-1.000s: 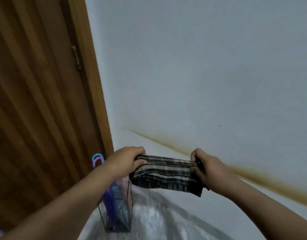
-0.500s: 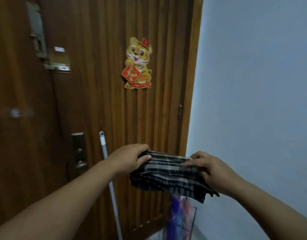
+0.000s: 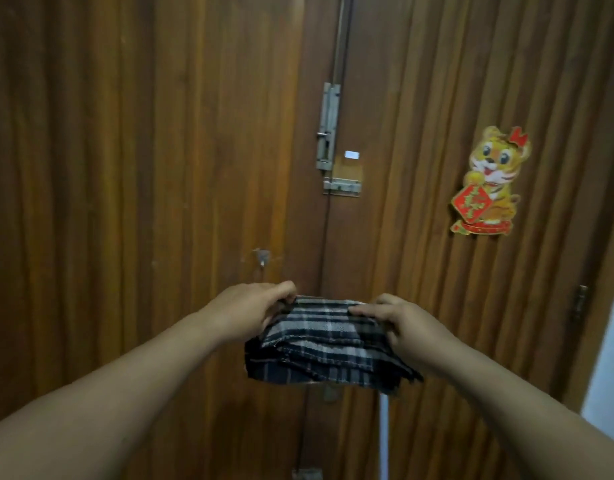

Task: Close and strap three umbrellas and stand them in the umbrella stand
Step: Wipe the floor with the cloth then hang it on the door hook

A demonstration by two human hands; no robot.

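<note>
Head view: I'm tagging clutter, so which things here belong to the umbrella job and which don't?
Job: plaid umbrella, left hand, right hand.
Not job: door, bolt, tiger sticker, white pole.

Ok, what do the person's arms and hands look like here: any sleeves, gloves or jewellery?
Both forearms are bare as far as the frame shows, with no sleeve edge in view. The left hand and right hand wear no gloves. No rings, watch or bracelet are visible on the fingers or wrists.
</note>
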